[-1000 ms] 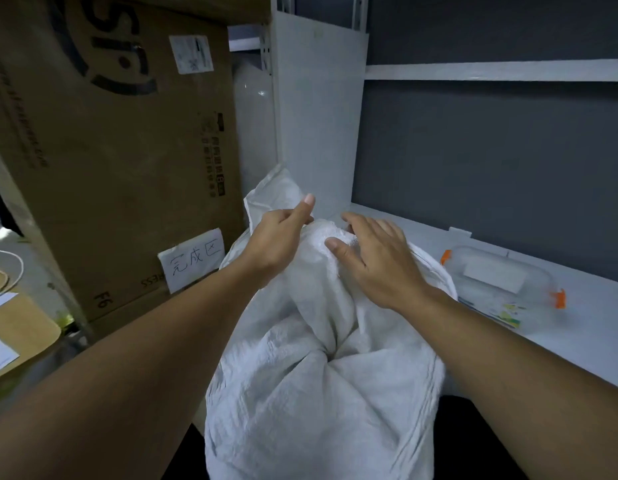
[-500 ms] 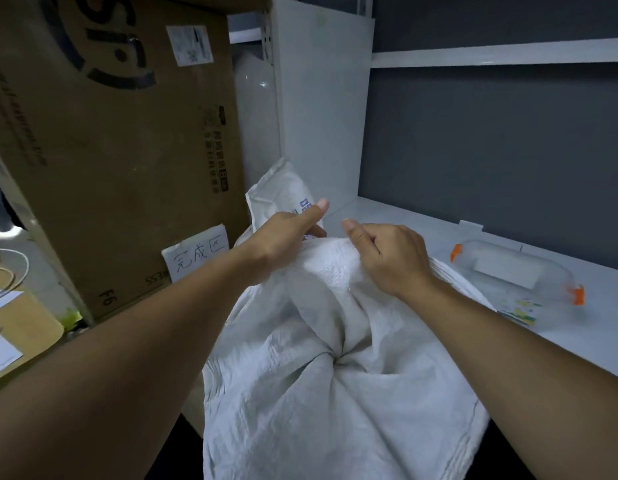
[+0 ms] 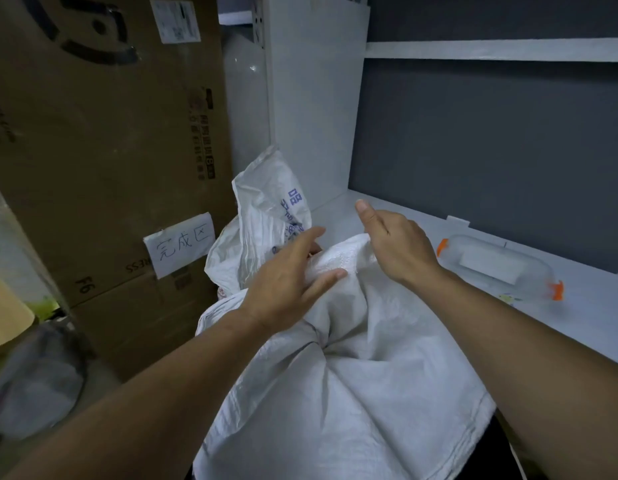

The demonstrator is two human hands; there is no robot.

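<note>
Two bare hands on one white woven sack (image 3: 335, 393). The sack sits low centre, against the front edge of the white shelf (image 3: 595, 327), and its lower part runs out of view at the bottom. Its top is bunched into a twisted neck, with creases fanning down from it.

Left hand (image 3: 290, 275) lies across the neck from the left, palm down on the fabric. Its fingers are straight and spread, gripping nothing. Right hand (image 3: 399, 249) is just right of the neck, back of the hand to the camera. Its index finger is straight and points up, and the other fingers bend down at the fabric edge. The thumb is hidden, so cannot tell whether it pinches the sack or only touches it. The hands are near each other, not touching.

Behind the left hand a loose white flap (image 3: 271, 202) stands up, with unreadable blue print; cannot tell if it belongs to the same sack.

Left of the sack is a big cardboard box (image 3: 93, 150) with a handwritten paper label (image 3: 179, 244) taped low on it. On the shelf, right of the right hand and apart from the sack, is a clear plastic container (image 3: 498, 268) with orange clips at both ends. A grey wall (image 3: 491, 150) is behind the shelf, with a white panel (image 3: 311, 109) upright at its left end. Bottom left is blurred.
</note>
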